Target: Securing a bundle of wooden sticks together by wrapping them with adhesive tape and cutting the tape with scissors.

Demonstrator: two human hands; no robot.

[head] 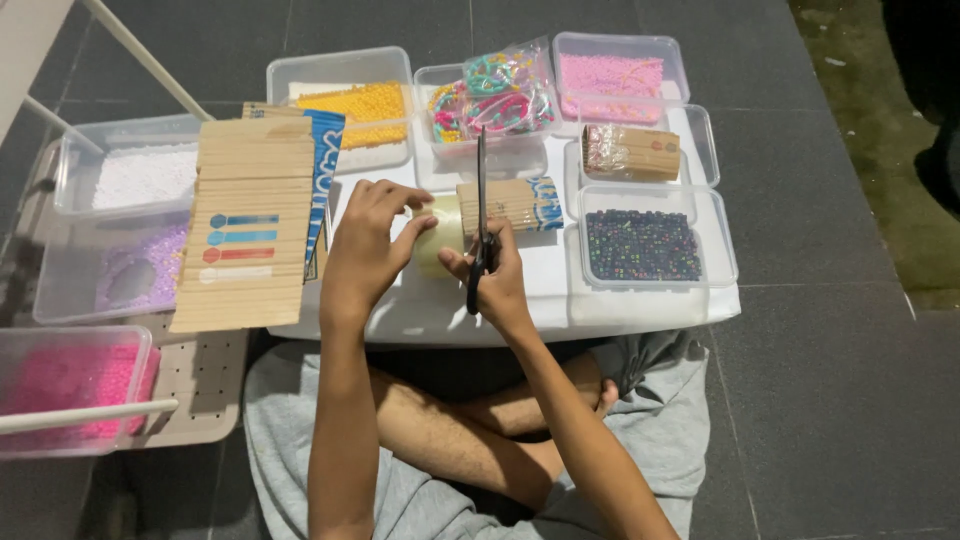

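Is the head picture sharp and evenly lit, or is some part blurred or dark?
Head view: the middle is bright and fairly sharp, the scissors and tape roll readable; both hands look slightly soft; the white table nearly washes out; the floor corners fall dark.

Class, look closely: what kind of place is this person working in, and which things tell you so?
Probably a home craft spot on a tiled floor: the person sits cross-legged at a low white board ringed by tubs of beads, with scissors in the right hand.

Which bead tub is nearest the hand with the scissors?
The tub of dark beads, just beside the right hand holding black scissors. The pink, yellow and white bead tubs all sit farther off.
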